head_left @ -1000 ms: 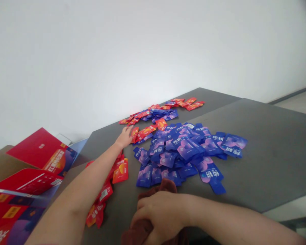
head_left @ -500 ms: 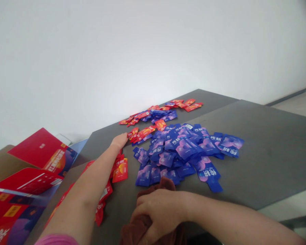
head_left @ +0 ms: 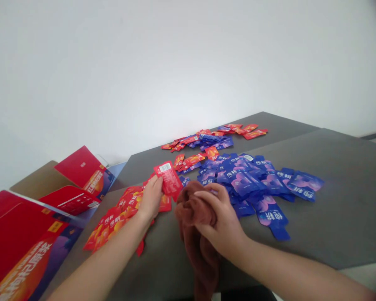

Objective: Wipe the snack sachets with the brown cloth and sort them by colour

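Note:
My left hand point(head_left: 151, 196) pinches a red sachet point(head_left: 168, 179) by its left side, its barcode side facing me. A bunched brown cloth point(head_left: 196, 213) is gripped in my right hand point(head_left: 217, 211), close to the right of that sachet, with its lower end hanging down. Under and beside my left forearm lies a pile of red-orange sachets point(head_left: 113, 221). Beyond my right hand spreads a large heap of blue-purple sachets point(head_left: 244, 179).
Farther back on the grey table point(head_left: 338, 200) lies a mixed row of red and blue sachets point(head_left: 191, 140). Open red printed boxes point(head_left: 21, 246) stand at the left beside the table. A white wall point(head_left: 188, 62) rises behind.
My left hand has come back toward me from the far sachets, now with a red sachet. My right hand has lifted the brown cloth toward it. The view has shifted somewhat to the left.

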`<state>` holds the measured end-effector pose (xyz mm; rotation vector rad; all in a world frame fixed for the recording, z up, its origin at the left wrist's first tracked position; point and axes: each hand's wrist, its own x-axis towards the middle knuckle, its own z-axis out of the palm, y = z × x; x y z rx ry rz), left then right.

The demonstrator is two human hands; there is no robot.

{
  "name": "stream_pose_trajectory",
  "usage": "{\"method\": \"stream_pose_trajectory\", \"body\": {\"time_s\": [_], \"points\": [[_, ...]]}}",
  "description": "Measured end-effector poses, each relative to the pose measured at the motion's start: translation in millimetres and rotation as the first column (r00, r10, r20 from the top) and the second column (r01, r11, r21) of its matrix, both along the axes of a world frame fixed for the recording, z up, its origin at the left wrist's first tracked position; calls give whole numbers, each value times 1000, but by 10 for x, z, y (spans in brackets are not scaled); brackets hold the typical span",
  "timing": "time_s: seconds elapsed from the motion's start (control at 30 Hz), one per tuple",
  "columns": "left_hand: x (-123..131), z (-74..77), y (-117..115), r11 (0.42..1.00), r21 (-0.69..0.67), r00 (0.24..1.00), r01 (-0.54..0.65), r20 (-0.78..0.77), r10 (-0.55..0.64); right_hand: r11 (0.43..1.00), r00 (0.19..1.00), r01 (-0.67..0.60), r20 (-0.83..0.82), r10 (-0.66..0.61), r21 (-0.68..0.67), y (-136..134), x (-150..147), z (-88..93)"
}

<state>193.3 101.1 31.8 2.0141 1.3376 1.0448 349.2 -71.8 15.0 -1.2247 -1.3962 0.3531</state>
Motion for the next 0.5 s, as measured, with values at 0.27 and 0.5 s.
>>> {"method": "stream_pose_trajectory", "body": {"time_s": [0.27, 0.5], "points": [[0, -174, -1135, 851, -308, 863, 425, 422, -279, 999, 873, -48, 486, 43, -1, 59, -2, -67], [-195, -30, -1459, 860, -289, 902, 421, 230, -365, 973, 986, 93, -116, -119, -211, 332, 220, -59]]}}
